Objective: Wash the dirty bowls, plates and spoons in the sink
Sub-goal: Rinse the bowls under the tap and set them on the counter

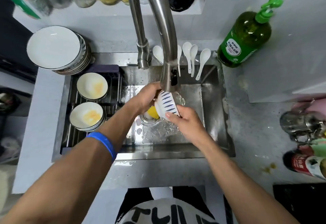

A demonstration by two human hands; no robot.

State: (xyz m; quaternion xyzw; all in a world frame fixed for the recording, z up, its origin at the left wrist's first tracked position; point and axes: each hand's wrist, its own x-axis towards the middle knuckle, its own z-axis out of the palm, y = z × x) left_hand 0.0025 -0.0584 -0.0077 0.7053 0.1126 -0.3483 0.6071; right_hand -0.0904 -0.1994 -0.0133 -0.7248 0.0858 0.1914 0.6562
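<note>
**Sink station: one bowl in both your hands under the running tap**

- Item held: a white ceramic bowl with blue dashes [166,104] on its outside, tipped on its side above the stainless steel sink [211,100], its outer wall facing you. Water runs from the curved steel tap spout [167,47] past its far rim.
- Your left hand [147,98], forearm banded with a blue wristband [105,144], has its fingers curled round the bowl's left edge, just below the spout head.
- Your right hand [185,119] grips the bowl's lower right edge, thumb pressed on the outer wall.
- A yellow object [153,113], possibly a sponge, lies beneath the bowl by the drain; most of it is hidden.
- Left of the basin, on a dark wire drain rack [112,84]: two white bowls smeared with yellow residue, the farther one [92,86] and the nearer one [86,116], which sits on top of others.
- On the grey bench [44,100] behind the rack: a stack of white dark-rimmed plates [56,47].
- Along the sink's back rim: white ceramic soup spoons [189,54], handles pointing into the basin.
- Back right corner: a green pump bottle of dish soap [247,34].
- Right bench edge: a metal pot [298,123] and a red-labelled can [303,163].
</note>
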